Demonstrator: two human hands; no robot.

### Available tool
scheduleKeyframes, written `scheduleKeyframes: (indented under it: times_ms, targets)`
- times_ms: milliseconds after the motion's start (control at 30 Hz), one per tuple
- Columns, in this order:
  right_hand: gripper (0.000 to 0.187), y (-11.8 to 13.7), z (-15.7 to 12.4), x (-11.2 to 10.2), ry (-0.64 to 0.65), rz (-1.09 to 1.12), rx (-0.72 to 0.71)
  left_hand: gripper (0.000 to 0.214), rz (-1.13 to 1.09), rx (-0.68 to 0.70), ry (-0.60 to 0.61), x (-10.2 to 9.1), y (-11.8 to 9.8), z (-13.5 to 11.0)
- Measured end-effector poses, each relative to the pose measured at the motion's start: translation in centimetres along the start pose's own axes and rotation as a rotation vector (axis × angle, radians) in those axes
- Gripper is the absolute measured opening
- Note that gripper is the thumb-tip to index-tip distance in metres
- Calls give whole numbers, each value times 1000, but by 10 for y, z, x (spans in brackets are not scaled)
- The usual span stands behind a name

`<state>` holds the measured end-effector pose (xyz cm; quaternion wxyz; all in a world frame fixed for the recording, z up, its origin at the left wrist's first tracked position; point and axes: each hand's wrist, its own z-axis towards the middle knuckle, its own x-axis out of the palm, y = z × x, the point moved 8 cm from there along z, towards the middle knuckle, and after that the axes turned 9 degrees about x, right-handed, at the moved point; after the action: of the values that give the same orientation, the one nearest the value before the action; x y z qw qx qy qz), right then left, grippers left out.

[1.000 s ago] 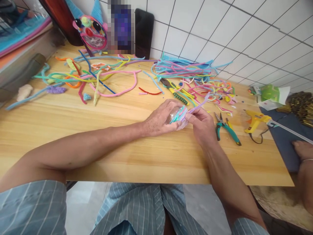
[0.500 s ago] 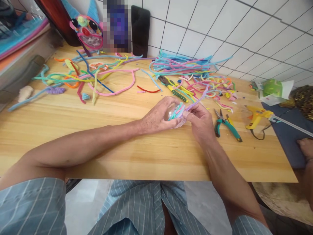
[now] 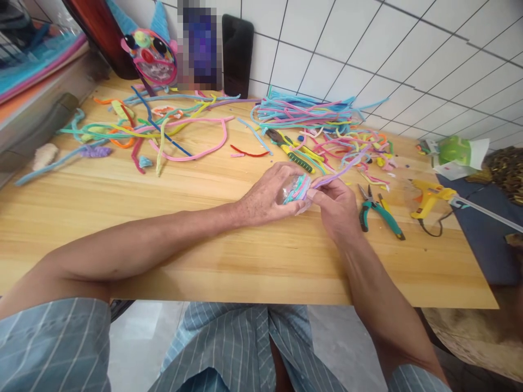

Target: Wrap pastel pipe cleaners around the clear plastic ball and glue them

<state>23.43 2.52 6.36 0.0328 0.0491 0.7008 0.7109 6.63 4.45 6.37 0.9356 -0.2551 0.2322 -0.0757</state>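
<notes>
My left hand (image 3: 273,193) is wrapped around a clear plastic piece (image 3: 285,190), rounded like a small bottle or cup. Teal, pink and purple pipe cleaners (image 3: 299,188) lie in bands around its right part. Between the thumb and fingers of my right hand (image 3: 334,204) is a purple pipe cleaner (image 3: 343,170), pinched where it meets the bands. Its loose end stretches up and to the right. My fingers hide the underside of the plastic piece.
Yellow-green pliers (image 3: 292,149) lie behind my hands, teal pliers (image 3: 379,212) to the right. Farther right is a yellow glue gun (image 3: 431,197). A pipe-cleaner bundle (image 3: 306,110) lies by the wall; more are scattered left. A phone (image 3: 237,54) leans near a decorated face figure (image 3: 155,57).
The purple pipe cleaner's loose end has swung lower and farther right. Both hands keep their grip almost in place. A person's hand at the right edge has gone from view.
</notes>
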Motion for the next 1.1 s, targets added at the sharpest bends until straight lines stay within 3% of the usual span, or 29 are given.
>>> scheduleKeyframes:
  times_ms: [200, 567, 833, 1100]
  targets:
    - [23, -3, 0, 0, -15, -26, 34, 47, -26, 6, -56, -2, 1, -3]
    - [15, 0, 0, -2, -34, -33, 83, 50, -11, -13, -38, 1, 3, -5]
    - [16, 4, 1, -3, -39, -103, 26, 47, -6, 13, -33, 0, 1, -5]
    - [20, 11, 1, -2, 46, -157, 22, 46, 0, 15, -34, 0, 0, -5]
